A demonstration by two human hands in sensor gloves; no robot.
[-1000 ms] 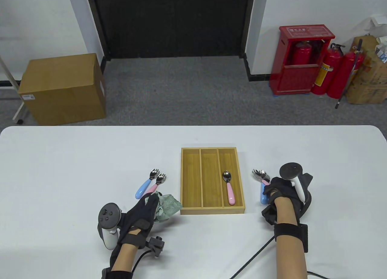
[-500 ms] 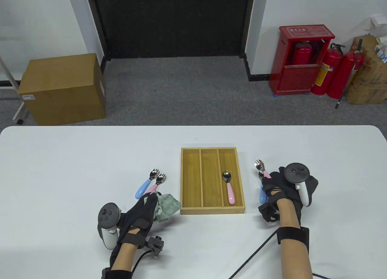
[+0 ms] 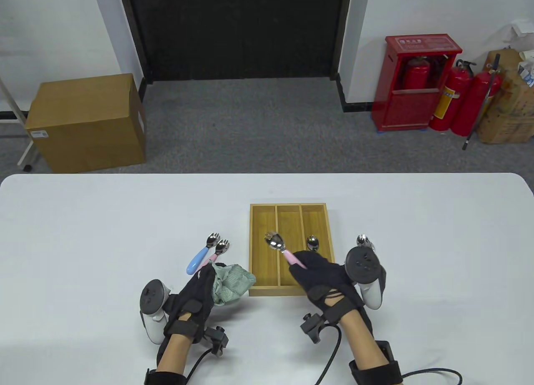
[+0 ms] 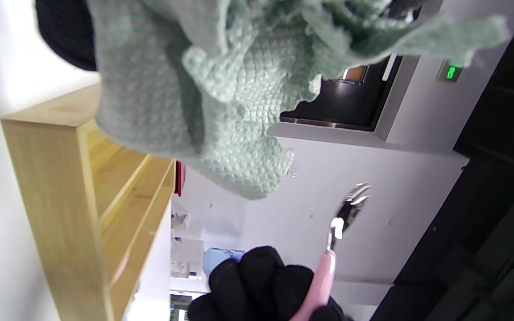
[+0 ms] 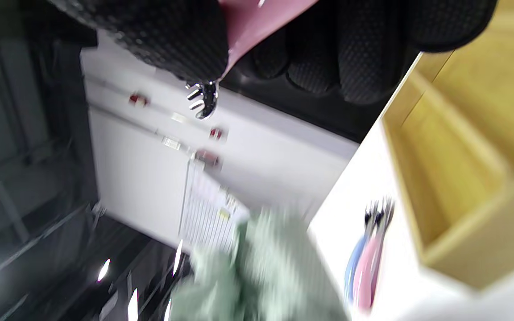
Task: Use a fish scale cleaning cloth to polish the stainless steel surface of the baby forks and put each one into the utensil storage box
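The fingers (image 3: pixel 301 263) of my right hand (image 3: pixel 323 276) are curled tight round the pink handle of a baby fork (image 3: pixel 280 248), which I hold lifted over the utensil storage box (image 3: pixel 251 251); its steel head points away from me and to the left, past my fingertips, above the box's left and middle slots. In the right wrist view that handle (image 5: pixel 257 24) sits pinched between thumb and fingers (the picture is blurred, so I can't tell more). My left hand (image 3: pixel 196 293) has its fingers (image 3: pixel 207 274) closed on the bunched green fish scale cleaning cloth (image 3: pixel 231 283), which lies just beside the box's near left corner. Beyond those fingers two more forks (image 3: pixel 208 251), one blue-handled and one pink, lie touching side by side on the bench (image 3: pixel 83 243). A pink-handled utensil (image 3: pixel 312 242) rests in the box's right slot, partly hidden by my right hand.
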